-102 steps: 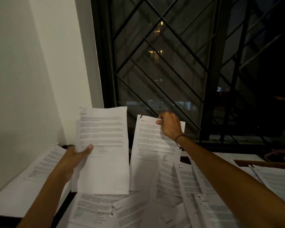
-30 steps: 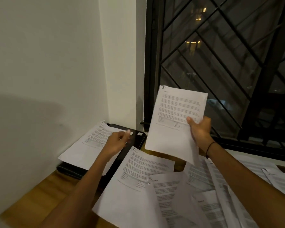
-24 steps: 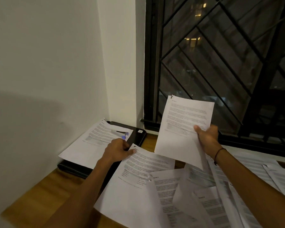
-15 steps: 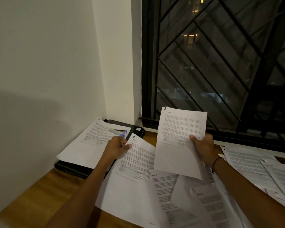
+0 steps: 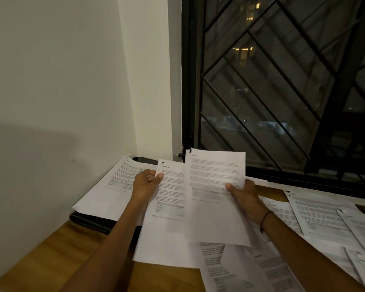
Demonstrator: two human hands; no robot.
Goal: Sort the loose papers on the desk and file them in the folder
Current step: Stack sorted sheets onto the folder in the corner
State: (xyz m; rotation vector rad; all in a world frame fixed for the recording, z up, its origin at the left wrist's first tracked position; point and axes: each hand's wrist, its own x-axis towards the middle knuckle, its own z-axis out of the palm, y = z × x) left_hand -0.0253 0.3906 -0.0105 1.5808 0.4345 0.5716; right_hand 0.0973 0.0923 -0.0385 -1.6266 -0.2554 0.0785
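Taking the black folder (image 5: 89,223) at the wall-side corner of the counter (image 5: 57,256) as the landmark: a printed sheet (image 5: 112,186) lies flat on top of it, presumably the start of the filed stack, placed there so that sorted pages collect over their destination. Just right of the folder, the left hand (image 5: 144,186) pinches the upper left edge of a second sheet (image 5: 167,224), thumb on the face and fingers curled behind, raising that end so the heading can be read. Further right, the right hand (image 5: 243,197) grips a third sheet (image 5: 215,199) at its right margin, thumb on top and fingers closed beneath; it is held tilted up and overlapping the second, probably for comparing the two pages side by side. Far right of the folder, the unsorted loose papers (image 5: 316,220) spread overlapping across the counter below the barred window (image 5: 282,91), awaiting sorting.
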